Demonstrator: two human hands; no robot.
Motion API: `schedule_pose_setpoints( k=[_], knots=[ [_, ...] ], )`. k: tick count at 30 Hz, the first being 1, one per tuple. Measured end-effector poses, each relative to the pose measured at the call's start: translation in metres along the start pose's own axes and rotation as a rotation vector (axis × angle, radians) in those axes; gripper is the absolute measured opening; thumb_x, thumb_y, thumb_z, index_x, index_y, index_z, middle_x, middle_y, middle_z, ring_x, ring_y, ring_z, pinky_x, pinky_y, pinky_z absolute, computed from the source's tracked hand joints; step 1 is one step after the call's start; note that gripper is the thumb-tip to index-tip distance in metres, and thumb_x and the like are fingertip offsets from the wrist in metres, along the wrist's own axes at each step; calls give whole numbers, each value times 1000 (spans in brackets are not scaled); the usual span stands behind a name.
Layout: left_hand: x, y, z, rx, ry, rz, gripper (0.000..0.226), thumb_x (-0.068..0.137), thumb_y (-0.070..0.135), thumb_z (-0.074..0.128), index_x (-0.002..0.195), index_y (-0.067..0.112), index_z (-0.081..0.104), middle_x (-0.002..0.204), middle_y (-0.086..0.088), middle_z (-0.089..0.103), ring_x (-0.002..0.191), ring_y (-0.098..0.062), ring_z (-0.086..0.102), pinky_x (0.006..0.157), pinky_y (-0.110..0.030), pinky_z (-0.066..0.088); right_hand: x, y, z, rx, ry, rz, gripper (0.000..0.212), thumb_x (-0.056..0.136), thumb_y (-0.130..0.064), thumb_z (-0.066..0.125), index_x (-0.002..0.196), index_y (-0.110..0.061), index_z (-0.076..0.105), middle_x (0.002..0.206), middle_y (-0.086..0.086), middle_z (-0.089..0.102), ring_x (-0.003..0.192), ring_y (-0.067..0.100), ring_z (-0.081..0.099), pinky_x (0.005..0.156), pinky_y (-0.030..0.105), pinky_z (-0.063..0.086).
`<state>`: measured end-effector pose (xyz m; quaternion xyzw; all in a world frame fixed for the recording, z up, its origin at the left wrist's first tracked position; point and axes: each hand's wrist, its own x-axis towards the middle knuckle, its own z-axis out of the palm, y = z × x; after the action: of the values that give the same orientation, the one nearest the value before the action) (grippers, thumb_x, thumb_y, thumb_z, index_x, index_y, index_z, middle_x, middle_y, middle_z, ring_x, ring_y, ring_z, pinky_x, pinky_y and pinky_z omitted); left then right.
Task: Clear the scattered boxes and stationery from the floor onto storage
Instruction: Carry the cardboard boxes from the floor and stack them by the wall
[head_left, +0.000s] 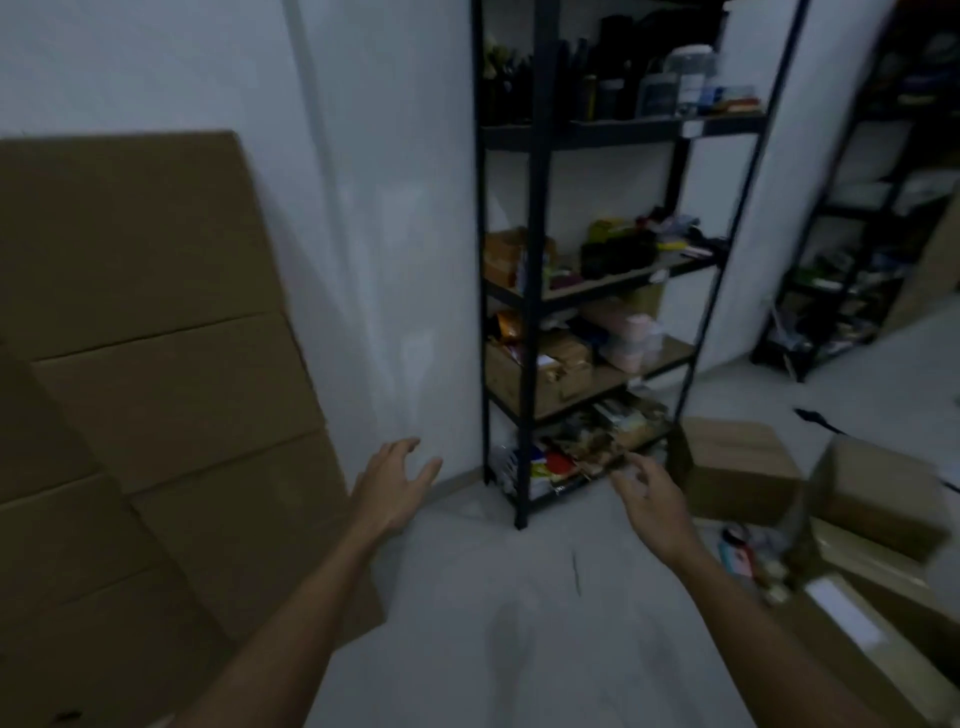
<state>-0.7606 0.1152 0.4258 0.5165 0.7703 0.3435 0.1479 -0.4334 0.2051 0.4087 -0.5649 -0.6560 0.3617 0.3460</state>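
The person's left hand (397, 480) is stretched forward over the floor (467, 597), fingers spread wide and relaxed, gripping nothing. The right hand (652, 499) is likewise extended, fingers loosely apart and slightly bent, with no object in it; motion blur prevents finer reading of the fingertips. Both hands hang above bare grey floor, in front of the foot of a black metal shelving unit (540, 291) that stands against the white wall (374, 208). The unit's shelves carry mixed goods: dark bottles and containers at the top, small packets and boxes on the middle levels, and a jumble of packets on the lowest level just beyond the right hand. To the right of that hand, a closed cardboard box (737, 467) sits on the floor beside the shelving unit's foot. Next to it, further right, is a second cardboard box (878, 499), tilted and blurred. Small stationery items (748, 556) lie scattered on the floor between these boxes and a larger carton (857, 639) at the lower right edge. On the left, flattened cardboard sheets (156, 389) lean upright against the wall. A second dark shelving rack (862, 234) stands in the far right background, well apart.
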Motion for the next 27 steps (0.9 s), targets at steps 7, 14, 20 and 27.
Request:
schedule_pose_setpoints(
  k=[7,14,20,27],
  knots=[
    [-63,86,135,-34,-264,78,53,94,58,55,136,25,55,134,3,59,121,-18,56,104,-37,44,-81,142,-112,10,111,233,50,98,-42,59,141,-16,51,142,6,53,130,25,51,108,48,44],
    [-95,132,262,-5,-496,157,35,98,44,59,127,24,60,117,9,60,109,-9,56,98,-33,46,-117,224,-185,-30,241,421,30,102,-18,55,130,-8,55,115,1,53,99,9,52,78,20,41],
    [-99,168,381,-29,-675,95,23,98,35,60,118,24,64,110,8,65,103,-12,62,94,-34,51,-113,314,-242,-18,179,558,38,102,-30,56,135,-12,53,129,-1,55,118,17,54,97,37,47],
    [-107,227,512,-56,-808,-18,14,97,31,63,111,28,66,100,10,68,92,-8,65,89,-37,56,-84,418,-330,-124,71,645,27,101,-26,57,127,-18,60,119,-1,59,105,15,57,80,26,45]
  ],
)
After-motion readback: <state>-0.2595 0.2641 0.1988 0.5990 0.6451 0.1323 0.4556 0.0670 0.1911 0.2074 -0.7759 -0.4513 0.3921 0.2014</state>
